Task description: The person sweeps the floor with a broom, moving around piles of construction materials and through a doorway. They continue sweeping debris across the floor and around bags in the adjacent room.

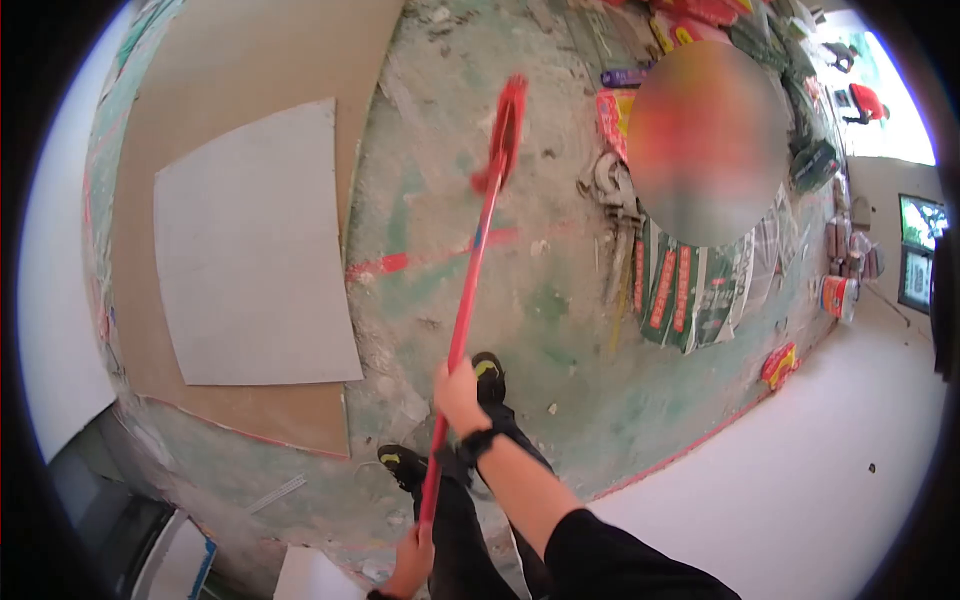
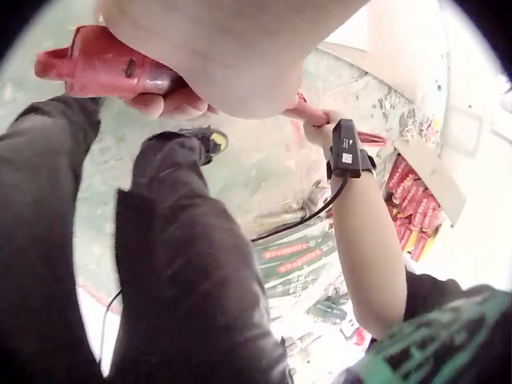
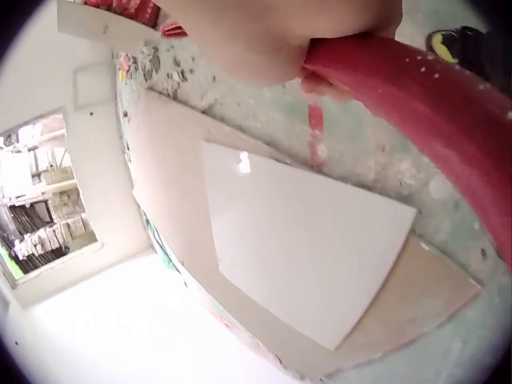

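A risk of snagging is judged to exist at the red head [image 1: 512, 125] of the long-handled broom [image 1: 466, 300], at 12 o'clock from the shoes [image 1: 487, 375]. If it is swung toward 10 o'clock, the edge of the white panel [image 1: 260, 250] or of the brown board [image 1: 240, 60] beneath it could be caught, and the panel shifted or chipped. If it is swung toward 1 o'clock, the metal tool [image 1: 612, 180] could be struck; toward 2 o'clock, the green printed bags [image 1: 690, 290] could be dragged or torn. Dust could be raised from the stained, gritty floor [image 1: 550, 390] by a brisk stroke. The black cable [image 2: 308, 218] could be hooked by the handle, since it is hung loosely from the right wrist.

The handle is gripped by both hands, set well apart: the right hand [image 1: 460, 398] is wrapped round its middle part, the left hand [image 1: 408, 565] closed near its end, at about 6 o'clock. The handle is red and slender, marked with pale specks at close range and finished with a looped end cap [image 2: 100, 68]. A curve is seen in the right wrist view, probably attributable to the lens. The head is blurred, so its bristles cannot be assessed, nor can its contact with the floor be confirmed.
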Demonstrator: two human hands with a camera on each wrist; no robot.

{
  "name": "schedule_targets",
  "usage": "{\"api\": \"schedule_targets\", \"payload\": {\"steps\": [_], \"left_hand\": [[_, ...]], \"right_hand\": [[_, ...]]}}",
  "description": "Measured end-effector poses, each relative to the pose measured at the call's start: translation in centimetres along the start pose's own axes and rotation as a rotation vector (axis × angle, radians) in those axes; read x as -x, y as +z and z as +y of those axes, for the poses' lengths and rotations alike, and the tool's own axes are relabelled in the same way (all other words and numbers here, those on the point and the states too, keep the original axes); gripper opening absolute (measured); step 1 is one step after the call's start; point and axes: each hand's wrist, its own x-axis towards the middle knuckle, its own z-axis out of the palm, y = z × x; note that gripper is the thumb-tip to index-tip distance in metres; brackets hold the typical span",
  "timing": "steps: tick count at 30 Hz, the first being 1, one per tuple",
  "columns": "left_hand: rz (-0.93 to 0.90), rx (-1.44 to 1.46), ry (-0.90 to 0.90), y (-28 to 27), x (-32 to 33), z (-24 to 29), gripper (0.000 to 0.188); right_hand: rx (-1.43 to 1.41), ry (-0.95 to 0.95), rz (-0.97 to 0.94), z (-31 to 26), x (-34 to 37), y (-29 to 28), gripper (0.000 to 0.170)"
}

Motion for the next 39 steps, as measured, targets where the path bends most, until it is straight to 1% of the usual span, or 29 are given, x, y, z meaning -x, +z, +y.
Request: {"api": "schedule_targets", "payload": {"steps": [2, 3, 4, 5, 6, 8, 9, 10, 12, 13, 15, 16, 18, 19, 20, 22, 23, 24, 26, 27, 29, 30, 31, 34, 35, 36, 37, 38, 39], "left_hand": [[0.007, -0.033, -0.050, -0.1, -3.2, 8.1, 0.041], [0.002, -0.053, -0.059, -0.2, -3.8, 9.6, 0.041], [0.001, -0.100, 0.023, -0.2, -4.4, 11.0, 0.039], [0.003, -0.141, 0.105, -0.1, -4.3, 12.2, 0.037], [0.003, -0.151, 0.100, -0.2, -2.8, 13.0, 0.037], [-0.095, -0.359, 0.073, -1.3, 1.8, 13.3, 0.036], [-0.132, -0.349, 0.117, -1.9, 3.8, 12.7, 0.037], [-0.127, -0.371, 0.111, -2.7, 5.7, 12.4, 0.037], [-0.221, -0.459, -0.006, -4.3, 8.8, 12.1, 0.030], [-0.186, -0.505, -0.026, -5.1, 10.0, 12.4, 0.033], [-0.063, -0.548, -0.043, -5.9, 11.8, 13.6, 0.038], [-0.092, -0.503, -0.042, -5.6, 12.3, 13.6, 0.040], [-0.258, -0.075, -0.387, -5.0, 13.0, 14.4, 0.037], [-0.250, -0.030, -0.350, -4.3, 13.5, 15.7, 0.036], [-0.287, 0.041, -0.455, -4.5, 13.8, 16.5, 0.037], [-0.395, 0.143, -0.593, -4.8, 14.4, 14.4, 0.038], [-0.385, 0.152, -0.586, -4.6, 14.2, 13.3, 0.038], [-0.277, 0.044, -0.470, -4.3, 13.8, 12.6, 0.041], [-0.062, -0.151, -0.258, -2.8, 13.0, 11.3, 0.048], [-0.070, -0.158, -0.285, -3.0, 12.1, 11.7, 0.049], [-0.090, -0.171, -0.328, -3.3, 9.9, 12.0, 0.050], [-0.108, -0.104, -0.391, -3.2, 8.7, 11.4, 0.052], [-0.127, -0.033, -0.447, -3.0, 7.7, 10.7, 0.053], [-0.108, -0.090, -0.394, -1.3, 6.3, 8.1, 0.053], [-0.226, -0.073, -0.510, -1.6, 6.1, 7.0, 0.045], [-0.232, -0.049, -0.549, -1.3, 6.1, 5.9, 0.045], [-0.229, -0.067, -0.477, -0.8, 6.2, 5.0, 0.043], [-0.226, -0.086, -0.388, -0.4, 6.3, 4.1, 0.041], [-0.233, -0.059, -0.396, -0.3, 6.2, 3.5, 0.041]], "right_hand": [[-0.010, -0.202, 0.157, -0.2, -5.8, 0.0, 0.022], [-0.200, 0.019, 0.012, -3.1, -6.9, -2.2, 0.021], [-0.390, 0.227, -0.131, -6.1, -7.4, -4.9, 0.020], [-0.396, 0.231, -0.129, -6.0, -7.3, -6.0, 0.020], [-0.465, 0.248, -0.143, -5.4, -6.3, -6.8, 0.019], [-0.699, 0.322, -0.217, -4.2, -3.0, -8.6, 0.018], [-0.732, 0.345, -0.255, -3.1, -1.2, -9.1, 0.018], [-0.752, 0.442, -0.293, -2.7, 0.8, -10.1, 0.017], [-0.845, 0.586, -0.337, -1.4, 4.1, -11.1, 0.018], [-0.857, 0.593, -0.339, -1.0, 5.2, -11.2, 0.021], [-0.568, 0.683, -0.094, -1.1, 6.5, -10.9, 0.024], [-0.450, 0.724, 0.016, -1.1, 7.0, -10.9, 0.025], [-0.036, 0.437, 0.215, 3.8, 7.5, -8.7, 0.028], [-0.158, 0.606, 0.084, 0.4, 7.6, -10.9, 0.036], [-0.163, 0.616, 0.078, 1.1, 8.0, -10.2, 0.036], [-0.192, 0.556, -0.012, 2.2, 8.8, -8.9, 0.035], [-0.192, 0.516, -0.078, 2.0, 9.3, -8.4, 0.035], [-0.043, 0.398, -0.055, 0.2, 9.1, -8.6, 0.035], [-0.015, 0.413, -0.030, -0.4, 7.5, -7.5, 0.034], [0.042, 0.352, -0.003, -0.1, 6.8, -6.7, 0.033], [0.045, 0.400, -0.023, -1.0, 4.9, -6.7, 0.033], [0.032, 0.433, -0.029, -1.1, 4.1, -6.5, 0.034], [0.071, 0.402, -0.007, -0.5, 3.5, -6.1, 0.032], [0.130, 0.377, -0.015, 1.9, 3.4, -5.2, 0.031], [0.183, 0.228, 0.063, 3.9, 3.6, -4.4, 0.031], [0.034, 0.268, 0.034, 5.5, 3.5, -3.9, 0.032], [0.013, 0.252, 0.029, 7.1, 3.7, -3.6, 0.032], [-0.050, 0.414, -0.037, 4.0, 3.8, -4.9, 0.031], [-0.101, 0.445, -0.053, 4.0, 4.1, -4.8, 0.031]]}}
